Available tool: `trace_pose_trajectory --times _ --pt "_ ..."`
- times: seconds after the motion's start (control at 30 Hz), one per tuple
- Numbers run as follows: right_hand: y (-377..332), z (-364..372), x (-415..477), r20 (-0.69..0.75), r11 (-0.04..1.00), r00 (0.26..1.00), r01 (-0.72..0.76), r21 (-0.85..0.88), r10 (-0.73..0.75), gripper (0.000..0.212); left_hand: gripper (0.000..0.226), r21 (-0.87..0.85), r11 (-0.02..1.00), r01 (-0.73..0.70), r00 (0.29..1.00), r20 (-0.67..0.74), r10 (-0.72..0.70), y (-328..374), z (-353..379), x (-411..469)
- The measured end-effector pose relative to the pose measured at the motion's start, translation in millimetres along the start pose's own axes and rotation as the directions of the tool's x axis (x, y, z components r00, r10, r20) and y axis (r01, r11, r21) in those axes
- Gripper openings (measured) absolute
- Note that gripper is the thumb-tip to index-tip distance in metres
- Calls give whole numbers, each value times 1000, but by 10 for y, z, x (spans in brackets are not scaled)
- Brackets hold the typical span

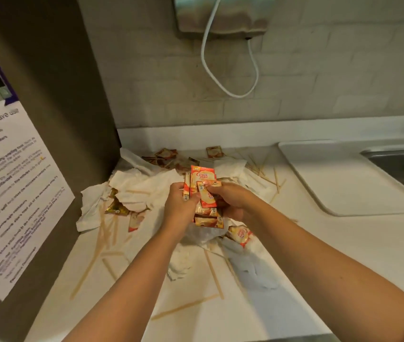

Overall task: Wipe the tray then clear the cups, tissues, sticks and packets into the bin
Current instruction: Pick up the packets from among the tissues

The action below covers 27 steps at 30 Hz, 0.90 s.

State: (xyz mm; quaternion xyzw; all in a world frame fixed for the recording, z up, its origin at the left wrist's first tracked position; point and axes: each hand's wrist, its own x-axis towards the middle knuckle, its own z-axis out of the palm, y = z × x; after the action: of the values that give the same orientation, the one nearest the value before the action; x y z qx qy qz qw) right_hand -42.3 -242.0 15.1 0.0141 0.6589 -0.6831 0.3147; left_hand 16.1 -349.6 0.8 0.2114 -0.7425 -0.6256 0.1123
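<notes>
Above the crumpled tissues, I am watching the left hand and right hand both closing on a fanned stack of packets reading "Coffee mate". Loosely bunched, some could be slipping back among the sticks below. Left of the tissues, a notice is showing "microwave".

The lower packets of the bundle are covered by both hands, so their count cannot be told. The notice on the left is cut off by the frame edge, its small print too blurred to read. The sink runs off the right edge. Tissues hide the desk beneath them.
</notes>
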Motion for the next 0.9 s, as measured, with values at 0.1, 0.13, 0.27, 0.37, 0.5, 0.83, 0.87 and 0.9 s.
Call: trace_pose_trajectory --times 0.1,0.13,0.27,0.37,0.5,0.83,0.87,0.9 --pt "65 -285 -215 -40 1000 999 11 29 -10 12 26 11 999 -41 997 70 40 27 274 -165" --pt "75 -396 -284 -56 999 998 22 34 -20 13 27 0 999 -48 994 96 48 48 370 -224" --pt "66 -802 -607 -111 996 991 81 38 -77 16 27 -3 997 -71 981 181 70 153 743 -421" --pt "97 -1123 -874 -161 990 980 127 65 -115 19 28 8 994 -108 966 235 103 230 1066 -612" --pt "266 -1614 -1275 -232 984 965 149 96 -124 16 31 0 991 -132 942 310 125 292 1582 -1024" --pt "989 -2992 -2529 -235 989 961 149 -5 -146 44 26 48 987 -152 849 518 106 119 2884 -2388" --pt "1071 -3083 -2628 -239 992 963 128 -19 -129 43 27 67 988 -140 839 538 83 56 2972 -2477" --pt "1174 -3187 -2741 -241 994 964 103 -32 -108 40 29 92 988 -125 827 560 53 -19 3071 -2588"
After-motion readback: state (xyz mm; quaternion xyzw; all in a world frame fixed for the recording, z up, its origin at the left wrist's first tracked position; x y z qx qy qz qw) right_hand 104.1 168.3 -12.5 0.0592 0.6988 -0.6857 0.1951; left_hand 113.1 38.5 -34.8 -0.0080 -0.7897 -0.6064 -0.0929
